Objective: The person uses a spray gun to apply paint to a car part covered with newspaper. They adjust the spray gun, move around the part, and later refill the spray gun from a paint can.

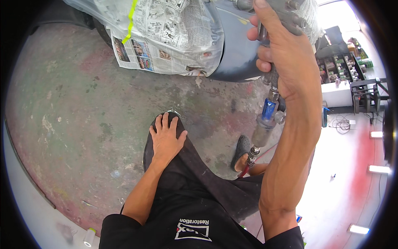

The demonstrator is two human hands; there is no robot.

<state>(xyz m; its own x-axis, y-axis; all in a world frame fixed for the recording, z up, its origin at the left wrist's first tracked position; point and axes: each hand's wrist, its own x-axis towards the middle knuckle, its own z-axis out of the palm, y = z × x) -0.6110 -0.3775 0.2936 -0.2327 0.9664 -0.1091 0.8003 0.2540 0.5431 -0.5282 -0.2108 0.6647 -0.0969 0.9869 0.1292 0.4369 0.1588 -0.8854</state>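
Note:
Raised at the upper right, my right hand (292,56) is wrapped round the handle of a spray gun (286,17), its metal body partly hidden by my fingers. Below the grip hangs a clear inline air filter (263,128) with a blue band, joined to a red hose (243,171). In front of the gun is a smooth grey car body panel (238,52), next to masking newspaper (178,35). My left hand (166,141) lies on my bent knee, fingers spread, holding nothing.
Clear plastic sheeting and a yellow-green tape strip (130,23) cover the car beside the newspaper. Stained concrete floor (74,116) spreads at left. At right stand a rack of bottles and cans (340,68) and a coiled cable (342,123). A tape roll (89,237) sits lower left.

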